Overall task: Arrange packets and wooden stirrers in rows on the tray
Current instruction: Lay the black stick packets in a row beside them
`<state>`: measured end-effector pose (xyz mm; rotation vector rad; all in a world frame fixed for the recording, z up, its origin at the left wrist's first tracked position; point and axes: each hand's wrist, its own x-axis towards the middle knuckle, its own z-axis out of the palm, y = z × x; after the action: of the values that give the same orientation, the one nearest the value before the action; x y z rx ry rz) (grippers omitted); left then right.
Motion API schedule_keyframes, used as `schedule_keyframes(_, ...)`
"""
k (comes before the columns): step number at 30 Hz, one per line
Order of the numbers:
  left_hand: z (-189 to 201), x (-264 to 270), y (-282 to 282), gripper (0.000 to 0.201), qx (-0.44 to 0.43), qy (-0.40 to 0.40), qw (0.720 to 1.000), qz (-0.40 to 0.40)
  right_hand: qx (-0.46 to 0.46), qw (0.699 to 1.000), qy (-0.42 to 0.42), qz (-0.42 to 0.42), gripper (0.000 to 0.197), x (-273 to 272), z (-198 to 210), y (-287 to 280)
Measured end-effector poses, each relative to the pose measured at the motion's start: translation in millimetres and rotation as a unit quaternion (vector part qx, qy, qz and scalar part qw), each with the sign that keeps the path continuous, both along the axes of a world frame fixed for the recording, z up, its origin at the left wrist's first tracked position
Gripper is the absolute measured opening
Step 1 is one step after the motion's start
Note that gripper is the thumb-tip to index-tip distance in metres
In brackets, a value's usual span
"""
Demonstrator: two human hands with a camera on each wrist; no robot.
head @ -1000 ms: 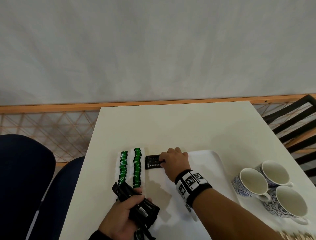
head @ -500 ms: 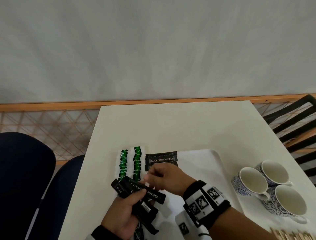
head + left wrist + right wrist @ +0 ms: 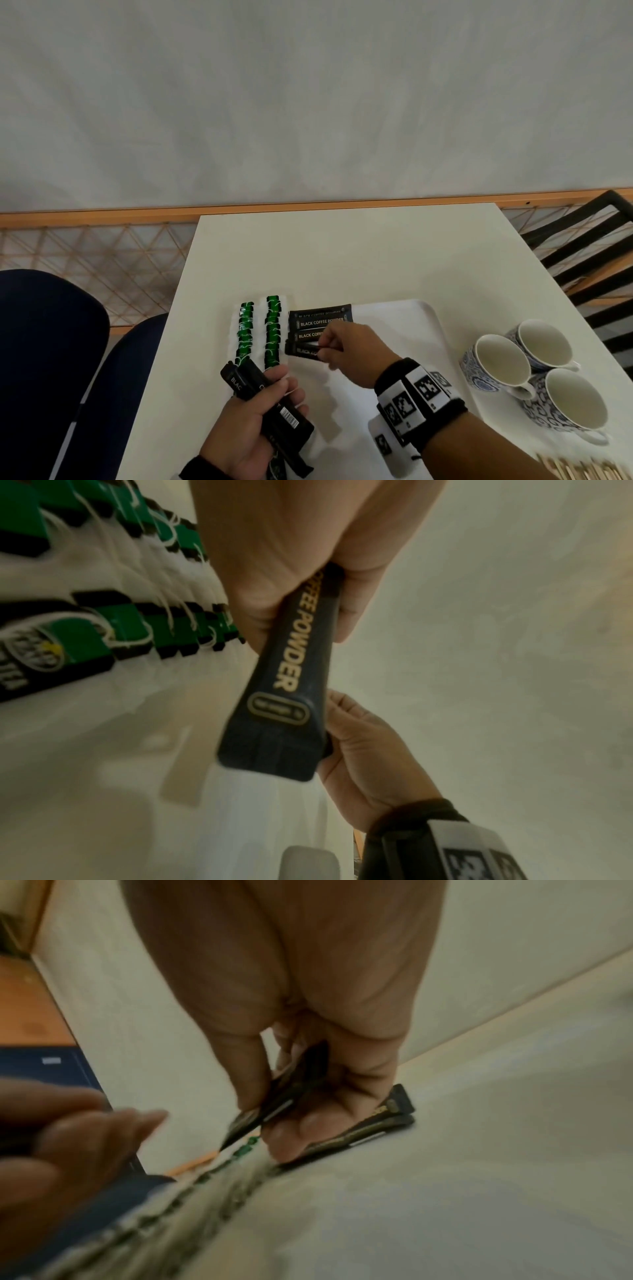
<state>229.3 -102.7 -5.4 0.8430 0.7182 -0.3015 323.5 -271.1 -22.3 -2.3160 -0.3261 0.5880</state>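
Two rows of green-and-white packets [image 3: 260,332] lie along the left side of the white tray [image 3: 411,318]. Beside them, black coffee powder packets [image 3: 318,320] lie in a row. My right hand [image 3: 346,349] pinches one black packet [image 3: 301,350] just below that row, low over the tray; the right wrist view shows this black packet [image 3: 277,1104] between thumb and fingers. My left hand [image 3: 253,421] grips a bundle of black packets [image 3: 270,404] near the tray's front left, and the left wrist view shows the bundle [image 3: 287,685] in its grip. Wooden stirrers [image 3: 589,471] lie at the bottom right.
Three blue-patterned white cups [image 3: 534,373] stand on the table [image 3: 376,253] right of the tray. A dark blue chair [image 3: 51,359] sits at the left, a black slatted chair [image 3: 596,246] at the right. A wooden rail and lattice run behind the table.
My right hand took a black packet from the left hand's bundle and carried it back up to the row of black packets. The left hand stayed in place with the bundle.
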Motion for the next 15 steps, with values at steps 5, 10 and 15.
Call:
schedule_keyframes(5,-4,-2,3,0.018,-0.023,0.002,1.0,-0.003,-0.103,0.993,-0.039,-0.033,0.006,14,-18,3)
schedule_keyframes(10,-5,-1,3,0.018,-0.025,-0.001,1.0,-0.002,-0.166,0.98,-0.108,-0.025,0.008,19,-27,14)
schedule_keyframes(15,-9,-2,6,0.016,-0.019,0.009,1.0,0.004,-0.205,0.968,-0.145,0.002,0.015,21,-30,17)
